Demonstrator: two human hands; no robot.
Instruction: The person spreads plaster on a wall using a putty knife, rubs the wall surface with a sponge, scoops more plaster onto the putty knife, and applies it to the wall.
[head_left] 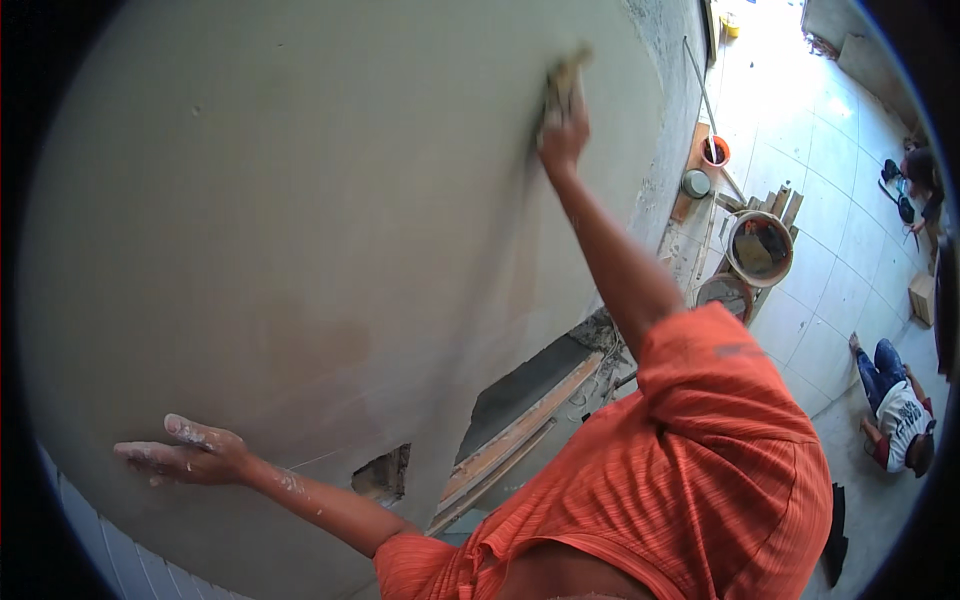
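My right hand (565, 135) is raised far up the grey plastered wall (330, 180), closed around a yellowish hand tool (568, 78) held at the surface. Motion blur hides its exact kind. Lower on the left, my left hand (200, 452) holds nothing; its fingers are stretched out and the thumb stands apart. White smears mark that hand and wrist. It is close to the wall, but whether it touches I cannot tell. A damp-looking darker patch (315, 338) shows between the two arms.
A square hole (383, 475) opens in the lower wall, near wooden planks (520, 435). On the tiled floor stand a large bucket (733, 250) with grey material, an orange pot (728, 150) and a grey can (696, 183). Two people (900, 410) are at the far right.
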